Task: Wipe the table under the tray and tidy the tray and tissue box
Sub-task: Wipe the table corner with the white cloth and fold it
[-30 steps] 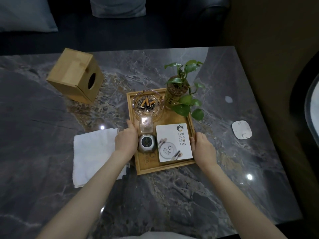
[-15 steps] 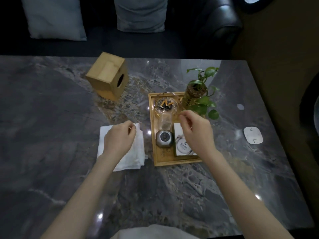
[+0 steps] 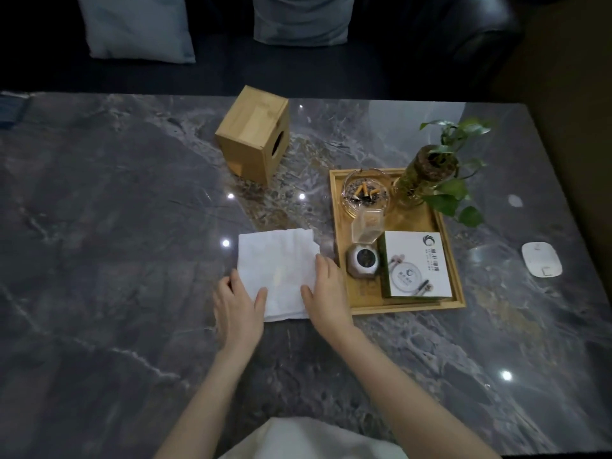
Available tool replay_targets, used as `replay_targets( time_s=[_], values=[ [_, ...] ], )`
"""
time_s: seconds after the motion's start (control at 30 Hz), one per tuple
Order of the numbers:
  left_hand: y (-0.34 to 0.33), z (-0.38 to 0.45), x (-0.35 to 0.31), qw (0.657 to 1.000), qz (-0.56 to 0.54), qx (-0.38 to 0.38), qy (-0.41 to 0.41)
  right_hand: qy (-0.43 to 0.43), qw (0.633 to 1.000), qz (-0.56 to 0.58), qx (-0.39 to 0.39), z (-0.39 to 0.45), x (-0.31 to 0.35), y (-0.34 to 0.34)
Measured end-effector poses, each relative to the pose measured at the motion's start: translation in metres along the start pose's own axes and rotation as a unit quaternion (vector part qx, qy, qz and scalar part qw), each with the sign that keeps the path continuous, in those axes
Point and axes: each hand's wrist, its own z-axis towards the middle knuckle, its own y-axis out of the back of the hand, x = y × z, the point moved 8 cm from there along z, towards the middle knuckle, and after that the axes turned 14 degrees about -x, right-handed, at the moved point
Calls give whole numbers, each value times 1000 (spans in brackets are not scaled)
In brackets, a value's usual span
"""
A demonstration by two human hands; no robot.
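Observation:
A white folded cloth (image 3: 276, 263) lies flat on the dark marble table (image 3: 116, 226), just left of the wooden tray (image 3: 341, 260). My left hand (image 3: 240, 308) rests on the cloth's near left corner with its thumb on top. On the cloth's near right edge lies my right hand (image 3: 326, 293), fingers spread, close to the tray's left rim. The tray holds a glass ashtray (image 3: 366, 193) with butts, a potted plant (image 3: 427, 173), a small clear box, a round metal item (image 3: 362, 263) and a white box (image 3: 417, 265). A wooden tissue box (image 3: 253, 134) lies tipped on its side behind the cloth.
A white flat device (image 3: 541, 260) lies on the table right of the tray. A dark sofa with pale cushions (image 3: 139, 24) runs along the table's far edge. The table's right edge (image 3: 569, 180) is near the tray.
Both hands let go of the tray and came onto the white cloth; the right hand crossed from over the tray to the cloth's right edge. The camera view shifted left.

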Motion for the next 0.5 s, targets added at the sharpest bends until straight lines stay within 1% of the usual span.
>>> replay_targets(
  time_s=[0.07,0.2,0.23,0.3,0.37,0.4,0.5],
  values=[
    [-1,2,1,999,-29,5,16,-12,1000,-9,-7,-2,-2,-6],
    [0,10,0,998,-55,14,38,-55,998,33,-25,0,-1,-6],
    [0,11,-1,997,-62,17,37,-73,996,52,-28,1,-2,-6],
    [-1,14,-1,996,-74,26,42,-136,984,113,-31,3,-6,-5],
    [-1,18,-1,994,-91,38,52,-201,967,157,-4,5,-11,-4],
    [0,21,-1,991,-109,47,59,-218,961,168,18,7,-10,-3],
    [4,24,-8,967,-210,101,102,-240,947,200,69,12,-9,0]
  ],
)
